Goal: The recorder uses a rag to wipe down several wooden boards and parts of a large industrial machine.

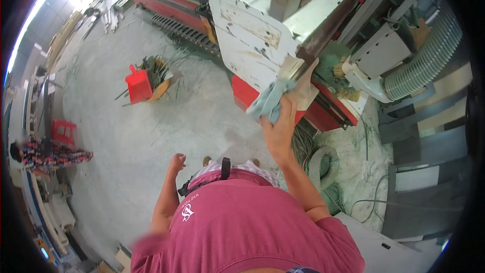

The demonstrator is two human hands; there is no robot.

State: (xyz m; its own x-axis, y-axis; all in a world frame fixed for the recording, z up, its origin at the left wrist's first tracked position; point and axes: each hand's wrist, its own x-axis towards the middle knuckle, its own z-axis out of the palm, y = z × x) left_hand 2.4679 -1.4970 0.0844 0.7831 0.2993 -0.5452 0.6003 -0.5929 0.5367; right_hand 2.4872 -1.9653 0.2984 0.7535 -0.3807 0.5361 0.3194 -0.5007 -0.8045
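Observation:
A crumpled light blue cloth (273, 102) is gripped in my right hand (280, 129). It lies against the lower right corner of the white machine housing (247, 35), close to a pale edge strip. Scuffs and brown stains mark the housing. My left hand (177, 163) hangs low beside my body, its fingers loosely curled with nothing seen in them. The cloth hides part of the machine's corner.
A red dustpan (137, 84) lies on the floor beside a heap of scraps (157, 71). Right of the machine are a ribbed hose (429, 63), coiled cables and dark grey panels (424, 197). Far left, a person (45, 152) is near a red stool (64, 131).

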